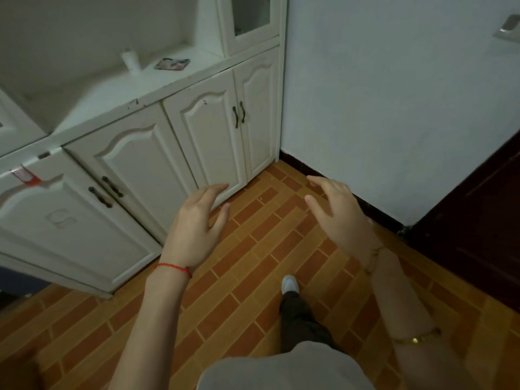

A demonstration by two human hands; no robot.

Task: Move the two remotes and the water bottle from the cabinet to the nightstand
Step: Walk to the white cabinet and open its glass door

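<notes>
The white cabinet [118, 97] runs along the left wall. On its counter stand a small white bottle-like object [131, 59], blurred, and a flat dark item with a printed picture [172, 64]. No remote or nightstand shows clearly. My left hand [197, 223] hangs in the air in front of the lower cabinet doors, fingers relaxed, holding nothing. My right hand [334, 209] is raised over the floor near the wall corner, fingers spread and empty. Both hands are well below and away from the counter.
Lower cabinet doors with dark handles [239, 114] are closed. A glass-fronted upper unit [250, 18] stands at the corner. A pale wall [394, 94] is on the right, a dark wooden door [484, 226] beyond it. Brick-pattern floor tiles [253, 263] lie underfoot; my shoe [289, 284] steps forward.
</notes>
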